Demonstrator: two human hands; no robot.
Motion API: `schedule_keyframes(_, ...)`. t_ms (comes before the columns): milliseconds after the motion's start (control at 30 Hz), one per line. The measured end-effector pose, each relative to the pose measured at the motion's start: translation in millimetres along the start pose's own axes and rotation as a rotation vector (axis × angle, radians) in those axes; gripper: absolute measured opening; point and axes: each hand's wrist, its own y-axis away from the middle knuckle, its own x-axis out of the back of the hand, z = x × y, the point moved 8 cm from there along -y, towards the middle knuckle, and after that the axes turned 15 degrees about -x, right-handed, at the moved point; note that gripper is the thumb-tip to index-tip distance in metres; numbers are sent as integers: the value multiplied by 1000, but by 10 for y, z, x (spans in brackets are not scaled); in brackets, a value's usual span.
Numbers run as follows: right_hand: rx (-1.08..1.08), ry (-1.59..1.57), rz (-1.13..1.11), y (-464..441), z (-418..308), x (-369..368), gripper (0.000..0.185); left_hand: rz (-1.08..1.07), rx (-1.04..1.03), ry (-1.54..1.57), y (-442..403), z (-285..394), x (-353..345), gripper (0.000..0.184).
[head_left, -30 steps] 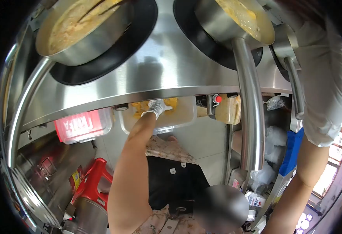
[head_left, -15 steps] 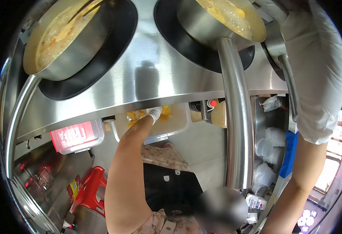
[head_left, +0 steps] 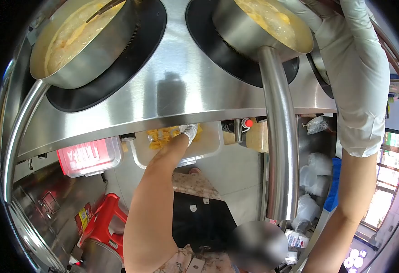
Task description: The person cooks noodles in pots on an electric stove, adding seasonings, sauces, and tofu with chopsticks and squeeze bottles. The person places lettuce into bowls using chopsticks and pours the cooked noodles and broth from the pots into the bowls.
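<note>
My left hand point(head_left: 189, 131), in a white glove, reaches under the counter edge into a clear plastic container point(head_left: 208, 145). Yellow food pieces point(head_left: 163, 139) lie around it there; the counter hides its fingers. My right hand point(head_left: 345, 41), in a long white glove, is raised at the upper right, close to the camera. Its fingers are closed around a pair of long brown chopsticks point(head_left: 393, 57). Nearest to it is the right saucepan point(head_left: 242, 32), with yellow food in bubbling liquid. A left saucepan point(head_left: 94, 59) holds similar food, and other brown chopsticks point(head_left: 104, 10) rest in it.
Both saucepans stand on black round burners point(head_left: 151, 45) set in a steel counter point(head_left: 176, 59). Their long handles stick out over the counter's edge. Below are a red-lidded container point(head_left: 88, 157), a red stool point(head_left: 104, 218), a red-capped bottle point(head_left: 246, 123) and plastic bags point(head_left: 308, 211).
My left hand has shifted slightly to the right within the container. My right hand has moved a little leftward, and the chopsticks in it have come into view.
</note>
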Motion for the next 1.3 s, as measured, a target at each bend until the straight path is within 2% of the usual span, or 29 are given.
schedule_keyframes(200, -16, -81, 12, -41, -300, -6, 42, 23, 69, 107, 35, 9, 87, 43)
schedule_keyframes(267, -51, -15, 98, -42, -311, 79, 38, 35, 98, 139, 57, 16, 135, 42)
schedule_keyframes(300, -31, -45, -45, -143, -278, 75, 35, -41, 217, 331, 305, 169, 360, 36)
schedule_keyframes(333, -30, -57, -51, -125, -357, 79, 35, -32, 224, 325, 470, 285, 609, 36)
schedule_keyframes(400, -211, -40, -69, -88, -384, 61, 34, 32, 360, 662, 769, 282, 842, 43)
schedule_keyframes(433, -217, -92, -122, -129, -374, 35, 32, 136, 448, 718, 838, 196, 951, 48)
schedule_keyframes(467, -155, -188, -155, -165, -323, 17, 30, 150, 451, 712, 831, 63, 1003, 48)
schedule_keyframes(533, -268, -180, -232, -208, -256, 15, 27, -13, 234, 370, 741, -19, 1148, 30)
schedule_keyframes(567, -264, -190, -239, -255, -212, 11, 27, 62, 119, 296, 783, 63, 1289, 27)
schedule_keyframes(600, -211, -224, -273, -294, -170, -27, 32, 69, 126, 291, 916, 172, 1394, 27)
schedule_keyframes(667, -158, -263, -313, -300, -172, -78, 37, 154, 63, 511, 1187, 669, 1743, 34)
schedule_keyframes(733, -182, -213, -263, -293, -167, -68, 37, 121, 110, 522, 1377, 822, 1864, 31)
schedule_keyframes(800, -210, -267, -272, -341, -114, -90, 36, 97, 275, 864, 1579, 890, 1836, 26)
schedule_keyframes(867, -220, -321, -282, -343, -118, -98, 35, 90, 285, 881, 1810, 953, 1949, 22)
schedule_keyframes(933, -132, -339, -292, -342, -225, -106, 25, -65, 248, 964, 1993, 1028, 1966, 33)
schedule_keyframes(1000, -138, -356, -315, -349, -223, -130, 27, -113, 247, 952, 2375, 1445, 2284, 35)
schedule_keyframes(1100, -141, -216, -283, -290, -363, -100, 30, -122, 190, 953, 2800, 2141, 2879, 35)
schedule_keyframes(1167, -182, -149, -247, -228, -479, -20, 29, 47, -130, 1002, 2952, 2804, 3678, 34)
schedule_keyframes(1233, -168, -180, -208, -221, -566, 80, 28, 219, -346, 532, 2892, 3308, 4598, 33)
schedule_keyframes(1267, -161, -191, -179, -224, -597, 158, 26, 325, -467, 654, 2741, 3436, 4885, 33)
schedule_keyframes(1300, -190, -235, -141, -214, -622, 243, 24, 336, -442, 623, 2651, 3615, 5135, 33)
